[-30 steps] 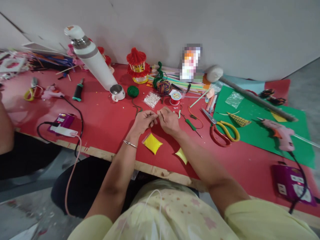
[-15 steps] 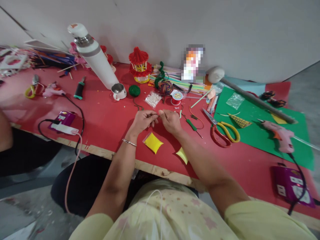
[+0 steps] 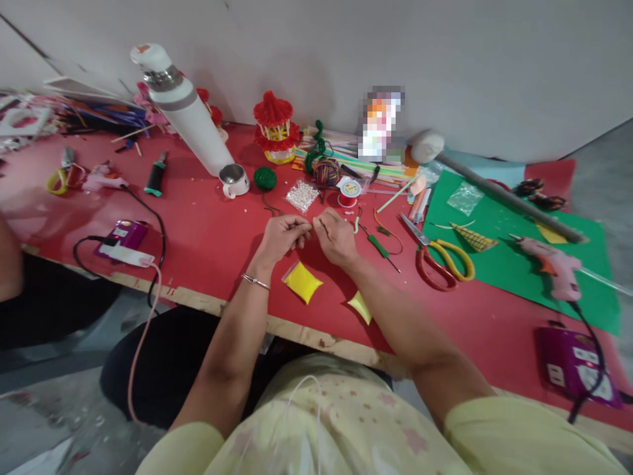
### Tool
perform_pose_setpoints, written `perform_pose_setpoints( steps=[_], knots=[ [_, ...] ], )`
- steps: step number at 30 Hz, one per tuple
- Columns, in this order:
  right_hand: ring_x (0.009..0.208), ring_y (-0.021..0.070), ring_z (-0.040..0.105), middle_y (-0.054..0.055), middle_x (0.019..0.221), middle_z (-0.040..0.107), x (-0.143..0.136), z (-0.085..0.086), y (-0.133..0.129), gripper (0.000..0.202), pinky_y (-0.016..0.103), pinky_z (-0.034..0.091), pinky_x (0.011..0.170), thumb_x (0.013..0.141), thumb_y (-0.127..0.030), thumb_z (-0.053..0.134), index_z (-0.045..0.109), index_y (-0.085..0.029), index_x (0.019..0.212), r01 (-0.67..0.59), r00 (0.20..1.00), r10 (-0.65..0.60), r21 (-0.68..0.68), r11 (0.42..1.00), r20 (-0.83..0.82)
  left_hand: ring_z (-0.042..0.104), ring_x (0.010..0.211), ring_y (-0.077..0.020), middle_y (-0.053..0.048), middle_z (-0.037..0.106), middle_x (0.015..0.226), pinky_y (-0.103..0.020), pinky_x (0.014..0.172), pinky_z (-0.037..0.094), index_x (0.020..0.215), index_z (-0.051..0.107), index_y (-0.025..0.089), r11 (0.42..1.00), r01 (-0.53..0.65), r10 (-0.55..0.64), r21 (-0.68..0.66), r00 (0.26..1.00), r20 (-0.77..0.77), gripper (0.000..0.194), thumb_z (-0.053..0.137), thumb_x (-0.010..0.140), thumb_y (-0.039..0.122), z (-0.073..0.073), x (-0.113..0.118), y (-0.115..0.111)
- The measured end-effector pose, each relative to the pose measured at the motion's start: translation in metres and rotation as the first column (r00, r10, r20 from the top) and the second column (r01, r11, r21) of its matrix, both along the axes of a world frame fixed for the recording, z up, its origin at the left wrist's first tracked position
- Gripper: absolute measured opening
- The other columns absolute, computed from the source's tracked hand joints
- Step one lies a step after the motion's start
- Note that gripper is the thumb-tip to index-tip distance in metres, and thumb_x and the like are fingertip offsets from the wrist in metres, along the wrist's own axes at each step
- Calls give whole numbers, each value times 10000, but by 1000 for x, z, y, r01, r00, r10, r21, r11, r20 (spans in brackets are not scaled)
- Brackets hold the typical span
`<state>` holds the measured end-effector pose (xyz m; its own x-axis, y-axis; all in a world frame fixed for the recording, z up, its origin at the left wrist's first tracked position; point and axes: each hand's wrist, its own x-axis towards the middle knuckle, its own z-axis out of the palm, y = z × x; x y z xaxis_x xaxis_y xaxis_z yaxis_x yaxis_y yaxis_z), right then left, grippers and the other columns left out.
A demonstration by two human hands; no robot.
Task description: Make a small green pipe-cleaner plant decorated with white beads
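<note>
My left hand point(image 3: 285, 232) and my right hand point(image 3: 336, 233) meet fingertip to fingertip above the red tabletop point(image 3: 212, 237). Both are closed in a pinch, and whatever lies between the fingers is too small to make out. Just below the left hand is a yellow packet point(image 3: 303, 282); a paler yellow packet point(image 3: 361, 306) is partly covered by my right forearm. Beyond the hands lie a bag of white beads point(image 3: 302, 195) and a red thread spool point(image 3: 349, 191). To the right of my right hand rests a thin tool with a green handle point(image 3: 378, 247).
Scissors point(image 3: 440, 264) and a pink glue gun point(image 3: 551, 264) lie right, the gun on green sheet point(image 3: 514, 284). A white flask point(image 3: 192, 122) and small cup point(image 3: 235, 181) stand back left. Purple boxes point(image 3: 576, 366) have trailing cords. Another person's arm point(image 3: 8, 257) shows at far left.
My right hand's fingers have shifted slightly, with the knuckles raised a little. The left hand stays pinched in nearly the same place. Nothing on the table has moved.
</note>
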<state>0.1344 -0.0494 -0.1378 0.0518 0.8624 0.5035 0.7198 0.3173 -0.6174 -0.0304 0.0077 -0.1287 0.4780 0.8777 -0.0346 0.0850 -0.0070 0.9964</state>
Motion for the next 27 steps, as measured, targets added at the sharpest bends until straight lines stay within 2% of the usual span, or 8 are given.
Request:
perform_pose_setpoints(
  steps=[3, 6, 12, 14, 18, 21, 23, 27],
  knots=[
    [679, 156, 485, 49, 784, 580, -1, 0, 1, 440, 319, 294, 620, 1084, -417, 363, 579, -195, 771, 69, 993, -69, -2, 998, 100, 479, 373, -69, 0, 629, 516, -191, 369, 312, 814, 750, 145, 999, -4, 4, 38, 1000, -5, 281, 772, 812, 425, -1, 0, 0],
    [653, 152, 482, 45, 731, 580, 1, -2, 3, 510, 316, 291, 618, 1084, -461, 346, 585, -193, 722, 83, 987, -80, -23, 996, 137, 465, 372, -67, 8, 620, 502, -190, 374, 311, 851, 771, 150, 996, -20, 21, 82, 1000, -10, 259, 767, 819, 407, 2, -1, -2],
    [595, 143, 490, 33, 633, 571, 4, -4, 3, 604, 306, 316, 606, 1066, -550, 345, 602, -190, 656, 68, 997, -66, -78, 995, 33, 526, 440, -73, -14, 682, 615, -195, 424, 379, 829, 764, 154, 994, -41, 40, 105, 999, 14, 254, 752, 825, 407, 6, 1, -5],
    [629, 147, 526, 35, 666, 608, 4, -5, 2, 562, 297, 352, 623, 1049, -564, 393, 638, -190, 709, 27, 997, -33, -83, 996, -64, 513, 440, -68, -16, 683, 623, -195, 431, 383, 815, 749, 153, 995, -52, 50, 88, 998, 23, 277, 743, 832, 429, 5, 1, -4],
    [658, 144, 538, 20, 819, 676, 3, -5, 2, 356, 288, 412, 655, 958, -551, 605, 703, -215, 1023, -13, 969, -1, -58, 998, -246, 477, 435, -61, -13, 659, 599, -190, 433, 364, 811, 730, 153, 994, -80, 78, 68, 996, 30, 304, 720, 851, 454, 3, -1, -1],
    [695, 152, 545, 26, 820, 649, 3, -2, 2, 297, 298, 420, 678, 984, -482, 584, 706, -215, 937, -19, 969, 11, -30, 999, -248, 458, 438, -60, -27, 679, 644, -197, 438, 371, 808, 724, 156, 997, -44, 43, 57, 999, 25, 305, 711, 854, 457, 2, -1, 0],
    [735, 160, 560, 33, 805, 629, 3, 0, 1, 327, 302, 414, 693, 1015, -452, 531, 685, -210, 860, -14, 975, 10, -17, 1000, -220, 457, 440, -62, -30, 682, 652, -202, 446, 380, 799, 725, 155, 998, -29, 27, 59, 999, 23, 301, 717, 845, 452, 1, 0, -1],
    [741, 162, 552, 32, 779, 593, 2, 5, -1, 373, 306, 392, 692, 1045, -444, 462, 621, -209, 803, 6, 988, -8, -15, 1000, -152, 497, 451, -74, -28, 691, 646, -214, 464, 402, 805, 750, 154, 994, -56, 53, 92, 998, 29, 291, 747, 817, 444, -2, 3, -2]
  ],
)
